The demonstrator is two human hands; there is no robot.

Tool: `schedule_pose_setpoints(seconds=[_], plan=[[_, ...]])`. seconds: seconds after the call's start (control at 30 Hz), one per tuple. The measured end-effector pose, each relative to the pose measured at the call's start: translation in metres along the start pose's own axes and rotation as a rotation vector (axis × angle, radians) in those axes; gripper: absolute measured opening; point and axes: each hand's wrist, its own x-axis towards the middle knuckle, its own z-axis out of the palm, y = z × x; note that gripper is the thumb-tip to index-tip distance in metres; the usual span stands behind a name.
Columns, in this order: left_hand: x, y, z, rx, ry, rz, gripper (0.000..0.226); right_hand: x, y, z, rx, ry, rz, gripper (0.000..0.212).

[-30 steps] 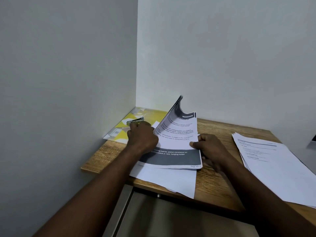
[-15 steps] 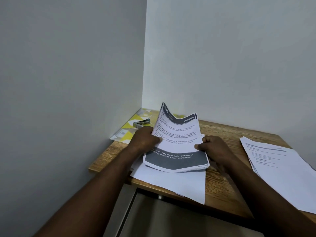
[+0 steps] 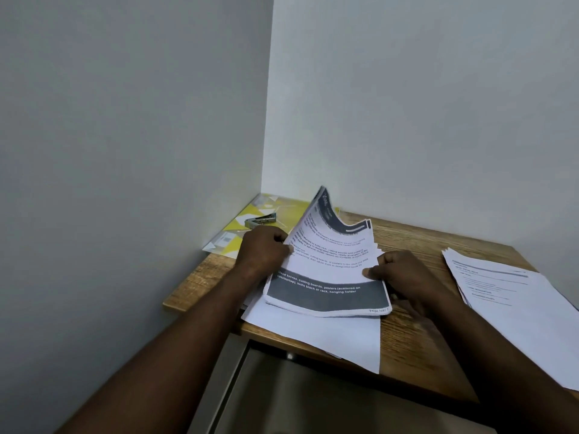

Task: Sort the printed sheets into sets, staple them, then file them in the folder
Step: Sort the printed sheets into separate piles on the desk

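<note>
Corner desk (image 3: 416, 333), white walls. L hand (image 3: 261, 253) now off stapler (image 3: 260, 220), pinching set (image 3: 329, 277) w/ R hand (image 3: 404, 274) at side edges. Top pages lifted again; prob checking order pre-stapling. Folder (image 3: 282, 214) back-left.

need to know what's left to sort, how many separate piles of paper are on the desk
3. The printed set held in both hands at centre; the blank sheets under it, overhanging the desk's near edge; a loose stack at right. More may lie hidden beneath.
</note>
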Motion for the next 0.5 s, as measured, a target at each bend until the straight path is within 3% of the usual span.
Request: schedule_pose_setpoints(seconds=[0.1, 0.17, 0.23, 0.3, 0.37, 0.47, 0.5], plan=[[0.005, 0.004, 0.004, 0.194, 0.011, 0.066, 0.008, -0.008, -0.004, -0.006, -0.129, -0.015, 0.016, 0.036], [0.007, 0.005, 0.006, 0.350, -0.008, 0.121, 0.004, -0.009, -0.005, -0.008, -0.342, 0.019, -0.005, 0.031], [0.008, -0.001, 0.009, 0.449, -0.057, 0.188, 0.010, -0.006, -0.006, -0.008, -0.644, 0.163, -0.052, 0.031], [0.008, -0.008, 0.013, 0.523, -0.061, 0.266, 0.015, -0.004, -0.011, -0.002, -0.792, 0.317, -0.149, 0.035], [0.008, -0.016, 0.016, 0.503, -0.005, 0.323, 0.019, 0.003, -0.021, 0.009, -0.731, 0.372, -0.286, 0.032], [0.009, -0.022, 0.017, 0.440, 0.021, 0.290, 0.054, 0.018, -0.049, 0.038, -0.617, 0.334, -0.440, 0.022], [0.009, -0.022, 0.017, 0.425, 0.029, 0.275, 0.056, 0.022, -0.061, 0.049, -0.603, 0.312, -0.492, 0.020]])
